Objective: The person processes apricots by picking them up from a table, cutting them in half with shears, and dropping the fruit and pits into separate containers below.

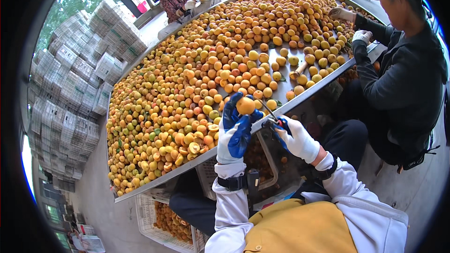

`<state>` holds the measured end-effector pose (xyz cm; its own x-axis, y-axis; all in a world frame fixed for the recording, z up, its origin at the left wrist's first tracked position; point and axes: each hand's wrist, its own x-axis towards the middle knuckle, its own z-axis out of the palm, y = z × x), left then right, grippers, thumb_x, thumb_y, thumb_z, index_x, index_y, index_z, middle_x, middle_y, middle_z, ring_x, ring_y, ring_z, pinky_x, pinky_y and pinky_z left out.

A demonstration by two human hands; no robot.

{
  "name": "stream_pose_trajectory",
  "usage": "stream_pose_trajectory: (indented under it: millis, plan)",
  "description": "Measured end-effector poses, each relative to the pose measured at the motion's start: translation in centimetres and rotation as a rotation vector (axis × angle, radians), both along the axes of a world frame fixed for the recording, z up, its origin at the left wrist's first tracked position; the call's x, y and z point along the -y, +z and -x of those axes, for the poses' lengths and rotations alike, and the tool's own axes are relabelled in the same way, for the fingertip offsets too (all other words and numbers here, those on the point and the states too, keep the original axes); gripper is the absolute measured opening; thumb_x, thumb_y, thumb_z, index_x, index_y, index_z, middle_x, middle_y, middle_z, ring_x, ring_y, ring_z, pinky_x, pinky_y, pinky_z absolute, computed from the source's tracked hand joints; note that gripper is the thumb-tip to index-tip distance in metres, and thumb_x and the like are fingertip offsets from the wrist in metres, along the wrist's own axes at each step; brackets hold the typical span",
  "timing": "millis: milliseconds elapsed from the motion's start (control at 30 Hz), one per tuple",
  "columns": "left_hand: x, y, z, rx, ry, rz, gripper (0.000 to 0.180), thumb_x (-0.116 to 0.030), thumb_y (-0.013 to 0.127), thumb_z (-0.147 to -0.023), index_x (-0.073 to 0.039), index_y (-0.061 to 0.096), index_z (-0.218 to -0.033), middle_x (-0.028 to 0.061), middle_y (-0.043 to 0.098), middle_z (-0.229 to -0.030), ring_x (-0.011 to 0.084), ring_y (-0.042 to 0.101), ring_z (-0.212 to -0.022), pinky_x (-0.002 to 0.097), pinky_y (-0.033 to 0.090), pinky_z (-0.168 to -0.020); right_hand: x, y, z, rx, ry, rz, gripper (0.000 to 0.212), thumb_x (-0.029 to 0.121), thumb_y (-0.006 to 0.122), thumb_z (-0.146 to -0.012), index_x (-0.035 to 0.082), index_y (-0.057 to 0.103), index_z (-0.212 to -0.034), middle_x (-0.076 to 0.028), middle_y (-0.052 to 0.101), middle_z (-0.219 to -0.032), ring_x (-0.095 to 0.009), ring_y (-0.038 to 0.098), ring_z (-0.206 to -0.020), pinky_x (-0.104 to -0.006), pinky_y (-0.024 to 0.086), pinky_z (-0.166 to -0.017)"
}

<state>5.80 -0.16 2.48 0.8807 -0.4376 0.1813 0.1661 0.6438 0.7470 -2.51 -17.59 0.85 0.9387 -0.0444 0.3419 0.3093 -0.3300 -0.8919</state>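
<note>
My left hand (236,131), in a white glove with a blue coated palm and fingers, is closed around an orange apricot (245,106) above the table's near edge. Just right of it, my right hand (296,137), gloved the same way, grips a small hand tool (268,110). A thin metal end points from it toward the apricot, and a bit of red shows by the fingers; its exact kind is unclear. Beyond both hands, a big heap of apricots (187,89) covers the metal table (309,93). Some split apricots (194,148) lie near its front edge.
Beneath the table stands a white plastic crate (146,213) of split apricots. Close at right, a person (398,65) in dark clothes reaches into the heap; another person (183,1) sits at the far side. Stacked crates (70,89) rise on the left.
</note>
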Motion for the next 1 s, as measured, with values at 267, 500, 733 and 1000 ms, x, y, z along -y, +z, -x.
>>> stream_pose_trajectory:
  millis: [267, 500, 733, 1000]
  plan:
    - [0.1, 0.7, 0.4, 0.092, 0.043, -0.095, 0.051, 0.0, 0.064, -0.092, 0.003, 0.049, -0.141, 0.0176, 0.063, -0.127, 0.0253, 0.067, -0.11, 0.0374, 0.056, -0.096, 0.2, 0.4, 0.5, 0.043, 0.074, 0.0, 0.014, 0.003, 0.058, -0.095, -0.001, 0.062, -0.107, -0.023, 0.063, -0.088, -0.043, 0.059, -0.077, -0.0395, 0.049, -0.071]
    - [0.1, 1.4, 0.5, 0.132, -0.033, -0.089, 0.046, -0.005, 0.064, -0.093, 0.006, 0.051, -0.136, 0.0197, 0.065, -0.124, 0.0295, 0.066, -0.113, 0.0421, 0.054, -0.1, 0.6, 1.7, 0.9, 0.005, 0.079, 0.023, 0.012, 0.004, 0.06, -0.094, -0.001, 0.061, -0.104, -0.025, 0.063, -0.086, -0.048, 0.059, -0.082, -0.042, 0.05, -0.071]
    - [-0.7, 1.9, 0.3, 0.279, -0.004, -0.287, 0.042, -0.004, 0.065, -0.092, 0.007, 0.056, -0.131, 0.018, 0.066, -0.123, 0.027, 0.065, -0.113, 0.0382, 0.048, -0.105, 1.9, 1.8, 1.0, 0.018, 0.124, 0.175, 0.016, 0.0, 0.062, -0.089, -0.001, 0.062, -0.105, -0.025, 0.063, -0.082, -0.047, 0.059, -0.075, -0.0421, 0.049, -0.067]
    - [3.1, -0.3, 2.5, 0.003, -0.042, -0.125, 0.042, -0.022, 0.061, -0.101, 0.007, 0.056, -0.131, 0.0158, 0.066, -0.123, 0.0219, 0.065, -0.112, 0.0315, 0.05, -0.099, -0.3, -0.4, 0.3, -0.083, -0.038, 0.014, 0.015, 0.008, 0.06, -0.095, -0.003, 0.062, -0.106, -0.028, 0.067, -0.094, -0.048, 0.063, -0.094, -0.0463, 0.051, -0.075]
